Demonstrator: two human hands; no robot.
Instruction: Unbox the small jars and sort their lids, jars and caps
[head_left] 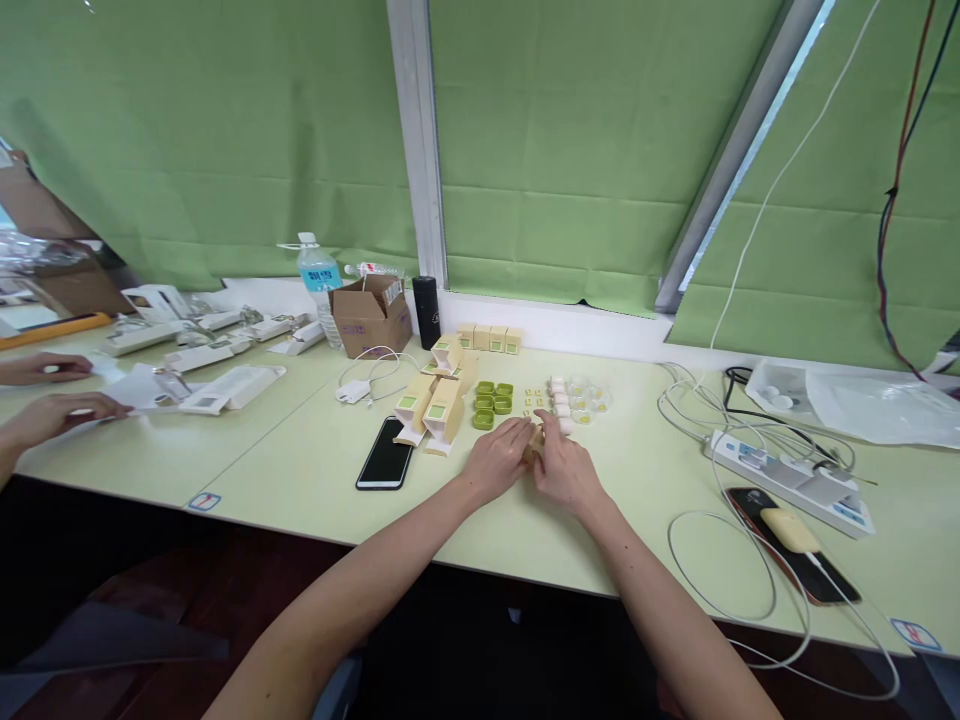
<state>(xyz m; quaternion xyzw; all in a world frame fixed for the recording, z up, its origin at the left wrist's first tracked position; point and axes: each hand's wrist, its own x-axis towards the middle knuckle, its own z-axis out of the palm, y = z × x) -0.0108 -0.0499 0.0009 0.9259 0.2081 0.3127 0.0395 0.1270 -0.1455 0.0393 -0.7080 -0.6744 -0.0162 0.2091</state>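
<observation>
My left hand [496,460] and my right hand [566,468] meet over the table, fingers closed around a small pale-yellow box [535,440], mostly hidden by them. Just beyond the hands are several small yellow pieces [529,398] in rows. Green square cups [484,404] stand to their left. On their right is a column of whitish-pink small pieces [559,395], beside clear plastic cups [589,392] with yellow bits inside. Opened pale-yellow cartons [442,412] with green labels lie left of the green cups.
Small closed boxes [491,338] line the back edge. A phone [385,455] lies front left. A cardboard box [373,318], black cylinder [427,312] and water bottle [319,275] stand behind. At right are a power strip [787,480] and cables. A co-worker's hands [67,415] handle packaging at far left.
</observation>
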